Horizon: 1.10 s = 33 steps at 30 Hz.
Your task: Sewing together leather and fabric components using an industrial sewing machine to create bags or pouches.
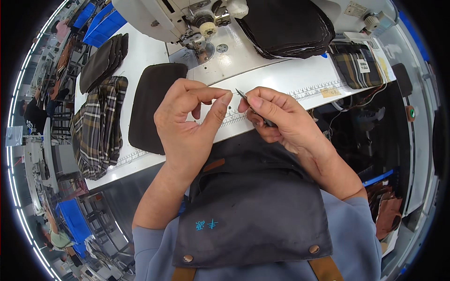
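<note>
My left hand [187, 119] pinches thumb and forefinger together at the middle of the view, on something too fine to make out, possibly thread. Just right of it, my right hand [276, 117] grips small metal thread snips [243, 96], their points toward my left fingertips. Both hands are over the white table edge with a printed ruler [322, 90]. A dark rounded fabric panel [152, 100] lies left of my left hand. The sewing machine [187, 14] stands beyond my hands, with its needle area above the metal plate.
Plaid fabric pieces [96, 129] and dark panels [101, 63] lie at left, near a blue bin [108, 25]. A dark stack [286, 28] and a plaid piece [356, 65] lie at right. Co-workers [40, 110] are at benches far left.
</note>
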Available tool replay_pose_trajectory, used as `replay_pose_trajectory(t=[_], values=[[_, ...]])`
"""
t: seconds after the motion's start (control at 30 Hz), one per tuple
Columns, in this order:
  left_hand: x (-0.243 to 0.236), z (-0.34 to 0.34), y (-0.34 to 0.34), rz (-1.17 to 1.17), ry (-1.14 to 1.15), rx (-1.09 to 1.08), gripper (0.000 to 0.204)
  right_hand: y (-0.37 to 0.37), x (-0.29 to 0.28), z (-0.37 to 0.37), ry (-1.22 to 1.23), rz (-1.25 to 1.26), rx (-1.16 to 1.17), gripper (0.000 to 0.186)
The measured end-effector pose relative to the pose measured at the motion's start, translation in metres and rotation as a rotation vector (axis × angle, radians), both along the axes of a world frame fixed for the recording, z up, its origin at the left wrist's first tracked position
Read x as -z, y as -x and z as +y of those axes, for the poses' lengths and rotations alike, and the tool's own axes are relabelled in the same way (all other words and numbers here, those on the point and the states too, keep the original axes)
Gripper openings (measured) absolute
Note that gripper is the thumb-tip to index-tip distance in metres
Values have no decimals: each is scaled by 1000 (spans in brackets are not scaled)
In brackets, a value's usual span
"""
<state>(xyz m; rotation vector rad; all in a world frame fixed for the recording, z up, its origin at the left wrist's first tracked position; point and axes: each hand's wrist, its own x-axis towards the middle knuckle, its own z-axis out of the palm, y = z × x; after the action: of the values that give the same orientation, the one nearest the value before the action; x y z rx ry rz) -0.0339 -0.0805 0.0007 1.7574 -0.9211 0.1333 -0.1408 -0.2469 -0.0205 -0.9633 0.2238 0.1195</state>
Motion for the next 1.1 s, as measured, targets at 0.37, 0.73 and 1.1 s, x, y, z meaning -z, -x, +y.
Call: replay_pose_trajectory(t=[0.37,0.73,1.1], values=[[4,4,5,32,-36,19,10,-3,4,8,-69,-31,55,26],[3,5,3,89,-66,24,10,-11,4,7,495,-189,239,20],[13,13,-13,288,-2,108,9,-13,15,-11,1001,-329,512,13]])
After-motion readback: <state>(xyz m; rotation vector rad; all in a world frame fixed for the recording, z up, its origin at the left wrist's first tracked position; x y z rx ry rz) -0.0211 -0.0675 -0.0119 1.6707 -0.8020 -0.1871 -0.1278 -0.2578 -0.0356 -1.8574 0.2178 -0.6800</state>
